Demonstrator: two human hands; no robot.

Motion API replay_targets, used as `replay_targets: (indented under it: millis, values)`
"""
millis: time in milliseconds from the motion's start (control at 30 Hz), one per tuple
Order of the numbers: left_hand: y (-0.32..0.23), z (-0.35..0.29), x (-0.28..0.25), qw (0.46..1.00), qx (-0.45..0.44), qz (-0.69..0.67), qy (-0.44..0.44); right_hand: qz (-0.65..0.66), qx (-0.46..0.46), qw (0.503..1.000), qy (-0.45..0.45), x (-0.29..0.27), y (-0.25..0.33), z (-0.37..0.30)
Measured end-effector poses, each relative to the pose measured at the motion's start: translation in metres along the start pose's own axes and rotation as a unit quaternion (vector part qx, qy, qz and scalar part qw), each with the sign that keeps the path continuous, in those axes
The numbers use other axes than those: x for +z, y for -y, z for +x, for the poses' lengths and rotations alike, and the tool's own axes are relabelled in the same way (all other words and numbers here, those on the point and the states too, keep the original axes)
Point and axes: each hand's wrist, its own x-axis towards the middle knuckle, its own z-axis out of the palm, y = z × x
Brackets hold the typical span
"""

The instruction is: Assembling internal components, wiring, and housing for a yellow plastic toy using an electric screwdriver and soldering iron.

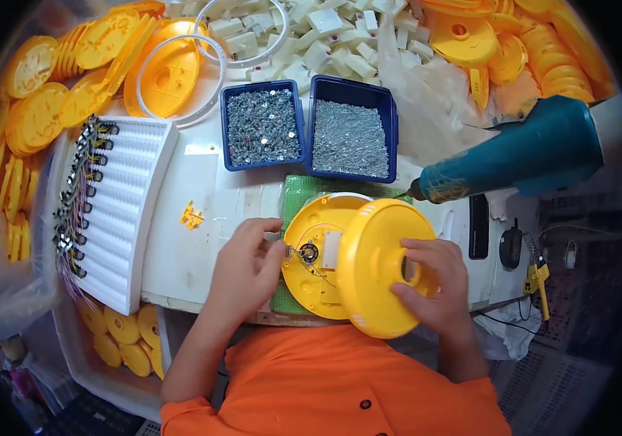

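Head view, centre of the frame: the right hand (pixel 438 283) has its fingers closed on the tilted yellow cover (pixel 369 269) near its central hole, hiding the right part of the yellow base (pixel 303 287) on the green mat (pixel 293 190). The left hand (pixel 249 270) is by the base's left edge, fingers bent; whether they pinch anything cannot be told. Good handling probably means keeping the thin wires (pixel 314 269) clear of the cover's rim and the base steady.

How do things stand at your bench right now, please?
Right hand holding yellow cover, tilted over right side of yellow base. Left hand at base's left edge, grip unclear. Teal driver tip just beyond cover.
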Motion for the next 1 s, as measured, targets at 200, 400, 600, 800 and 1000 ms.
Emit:
replay_targets:
  millis: [200, 400, 600, 800, 1000]
  values:
    - [-0.004, 0.000, 0.005, 0.996, -0.070, -0.040, 0.042, -0.027, -0.042, 0.999, 0.018, 0.029, 0.000, 0.014]
    - [-0.009, -0.001, -0.003, 0.991, -0.096, -0.048, 0.079, -0.067, -0.081, 0.994, 0.033, 0.041, 0.005, 0.022]
    - [-0.002, -0.002, -0.004, 0.991, -0.079, -0.075, 0.081, -0.092, -0.109, 0.988, 0.068, 0.044, 0.015, 0.034]
    - [-0.002, -0.002, -0.005, 0.994, -0.057, -0.053, 0.080, -0.120, -0.125, 0.980, 0.100, 0.044, 0.020, 0.036]
    - [0.002, 0.000, -0.004, 0.995, -0.039, -0.041, 0.079, -0.118, -0.136, 0.979, 0.096, 0.051, 0.013, 0.030]
